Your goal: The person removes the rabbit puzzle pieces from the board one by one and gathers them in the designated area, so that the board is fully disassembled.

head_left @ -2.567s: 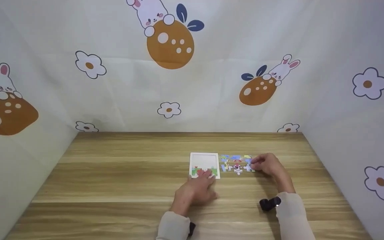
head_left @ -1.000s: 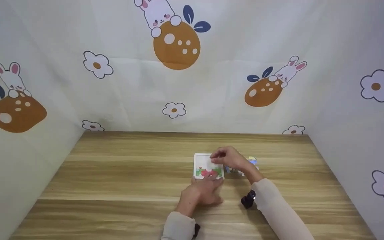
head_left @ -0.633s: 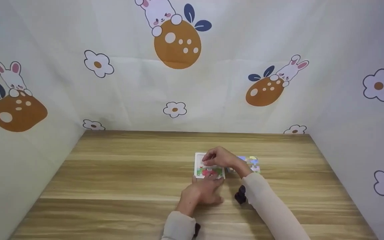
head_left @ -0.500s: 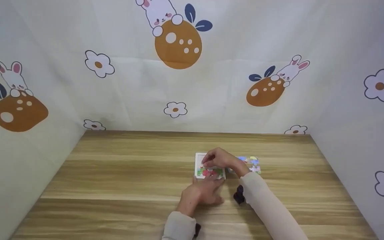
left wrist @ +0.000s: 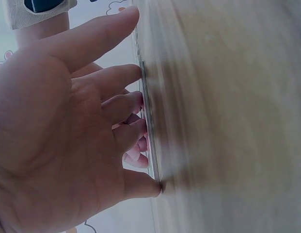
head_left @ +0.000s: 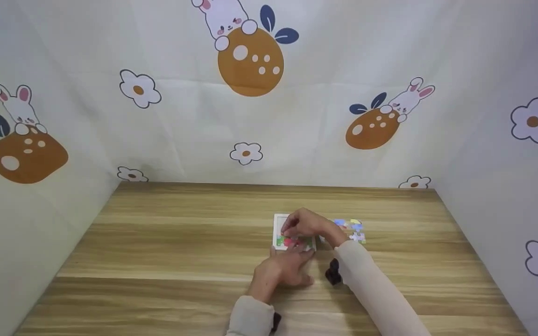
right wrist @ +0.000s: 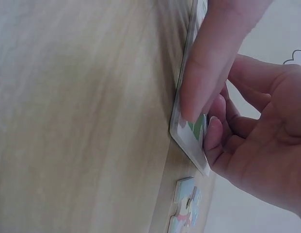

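A white square puzzle tray (head_left: 275, 226) lies on the table, with green and red puzzle pieces (head_left: 288, 242) along its near side. My left hand (head_left: 280, 270) rests at the tray's near edge, fingers spread and touching the rim; the left wrist view shows the thumb held off the tray's thin edge (left wrist: 151, 128). Over the tray's inside, just beyond the fitted pieces, my right hand (head_left: 307, 223) pinches a puzzle piece that its fingers hide. In the right wrist view its thumb and fingertips (right wrist: 214, 131) are low over the tray's green part.
Several loose puzzle pieces (head_left: 357, 231), blue, yellow and pink, lie on the wooden table (head_left: 180, 252) right of the tray, partly behind the right forearm. A black wrist camera (head_left: 332, 272) hangs by the right sleeve. Patterned cloth walls (head_left: 180, 130) enclose the table.
My right hand has moved left from the loose pieces to above the tray, then lowered slightly toward the fitted row. The left hand has stayed at the tray's near edge.
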`<move>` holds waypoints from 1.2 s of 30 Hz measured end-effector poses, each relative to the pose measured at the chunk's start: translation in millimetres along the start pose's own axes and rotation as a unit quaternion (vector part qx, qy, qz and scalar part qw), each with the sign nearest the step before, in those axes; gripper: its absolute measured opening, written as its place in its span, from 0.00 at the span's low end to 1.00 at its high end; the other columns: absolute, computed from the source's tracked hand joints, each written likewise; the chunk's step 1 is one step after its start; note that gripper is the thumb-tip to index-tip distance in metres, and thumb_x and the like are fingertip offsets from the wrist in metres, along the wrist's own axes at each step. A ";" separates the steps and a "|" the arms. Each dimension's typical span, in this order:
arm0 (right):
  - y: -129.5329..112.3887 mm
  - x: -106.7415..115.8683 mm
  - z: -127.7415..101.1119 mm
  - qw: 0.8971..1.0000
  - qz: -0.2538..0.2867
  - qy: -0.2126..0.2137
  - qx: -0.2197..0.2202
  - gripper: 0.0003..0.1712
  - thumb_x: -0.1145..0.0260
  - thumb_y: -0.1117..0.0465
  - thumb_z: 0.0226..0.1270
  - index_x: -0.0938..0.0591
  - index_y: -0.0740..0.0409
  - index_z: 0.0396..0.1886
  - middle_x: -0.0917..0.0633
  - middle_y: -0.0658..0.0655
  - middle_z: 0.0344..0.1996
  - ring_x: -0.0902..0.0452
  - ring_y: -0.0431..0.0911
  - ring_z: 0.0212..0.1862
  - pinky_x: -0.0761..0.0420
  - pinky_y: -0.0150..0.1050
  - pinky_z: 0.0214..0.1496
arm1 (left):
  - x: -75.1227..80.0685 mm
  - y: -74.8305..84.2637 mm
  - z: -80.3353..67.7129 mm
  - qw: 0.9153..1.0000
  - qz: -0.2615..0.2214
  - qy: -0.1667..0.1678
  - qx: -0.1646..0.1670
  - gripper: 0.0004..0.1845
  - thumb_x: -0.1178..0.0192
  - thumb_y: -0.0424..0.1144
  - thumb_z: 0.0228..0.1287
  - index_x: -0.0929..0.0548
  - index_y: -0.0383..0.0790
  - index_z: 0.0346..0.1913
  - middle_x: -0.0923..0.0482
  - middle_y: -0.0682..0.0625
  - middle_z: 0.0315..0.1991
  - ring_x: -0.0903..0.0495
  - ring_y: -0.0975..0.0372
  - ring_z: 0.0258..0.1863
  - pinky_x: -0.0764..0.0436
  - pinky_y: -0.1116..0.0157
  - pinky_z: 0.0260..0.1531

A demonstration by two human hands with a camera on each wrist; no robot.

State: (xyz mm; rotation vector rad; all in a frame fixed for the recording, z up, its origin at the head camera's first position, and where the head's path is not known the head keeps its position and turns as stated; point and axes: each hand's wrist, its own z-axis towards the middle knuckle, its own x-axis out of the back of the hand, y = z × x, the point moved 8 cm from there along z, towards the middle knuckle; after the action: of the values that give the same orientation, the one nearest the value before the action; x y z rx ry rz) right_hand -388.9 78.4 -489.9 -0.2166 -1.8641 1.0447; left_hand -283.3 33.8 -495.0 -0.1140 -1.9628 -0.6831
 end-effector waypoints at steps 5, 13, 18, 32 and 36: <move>-1.9 0.0 0.1 0.999 0.032 0.003 0.003 0.06 0.30 0.67 0.65 0.14 0.66 0.38 0.13 0.56 0.31 0.23 0.38 0.30 0.22 0.28 0.33 | -0.6 -1.2 -0.4 1.000 -0.007 -0.001 0.000 0.39 0.36 0.55 0.64 0.35 0.56 0.76 0.47 0.51 0.81 0.49 0.56 0.81 0.52 0.32 0.74; -2.8 9.4 -0.9 0.996 0.074 0.042 -0.007 0.05 0.32 0.69 0.65 0.16 0.67 0.38 0.12 0.58 0.34 0.19 0.41 0.35 0.19 0.33 0.41 | -0.4 -0.3 0.2 1.000 -0.016 -0.001 -0.002 0.39 0.35 0.53 0.64 0.36 0.55 0.77 0.49 0.51 0.81 0.50 0.56 0.81 0.53 0.32 0.73; -2.6 29.7 -10.3 0.993 0.087 0.076 -0.008 0.06 0.32 0.67 0.67 0.16 0.66 0.40 0.12 0.58 0.36 0.16 0.41 0.39 0.17 0.43 0.49 | -0.4 -0.3 0.5 1.000 -0.010 -0.003 -0.001 0.39 0.35 0.54 0.64 0.35 0.55 0.76 0.47 0.50 0.81 0.47 0.56 0.80 0.50 0.33 0.74; 10.9 61.4 -58.3 0.993 0.076 0.088 0.013 0.06 0.33 0.68 0.68 0.16 0.67 0.41 0.13 0.60 0.36 0.18 0.42 0.37 0.14 0.50 0.49 | -1.1 -2.1 1.8 1.000 -0.009 -0.011 0.010 0.39 0.36 0.55 0.64 0.36 0.56 0.76 0.48 0.53 0.81 0.49 0.56 0.81 0.53 0.34 0.75; 21.9 57.8 -70.6 0.993 0.073 0.089 0.012 0.06 0.32 0.68 0.66 0.16 0.69 0.40 0.13 0.62 0.36 0.19 0.39 0.35 0.15 0.38 0.43 | -2.0 -1.0 2.3 1.000 -0.015 -0.012 0.008 0.39 0.36 0.54 0.64 0.36 0.55 0.77 0.48 0.51 0.81 0.52 0.55 0.82 0.55 0.34 0.75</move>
State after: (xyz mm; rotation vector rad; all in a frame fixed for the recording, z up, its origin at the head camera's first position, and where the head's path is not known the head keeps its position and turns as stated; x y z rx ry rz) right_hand -368.8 163.4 -455.7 -0.4248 -1.6941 1.1093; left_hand -284.6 34.5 -497.8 -0.0824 -1.9958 -0.6880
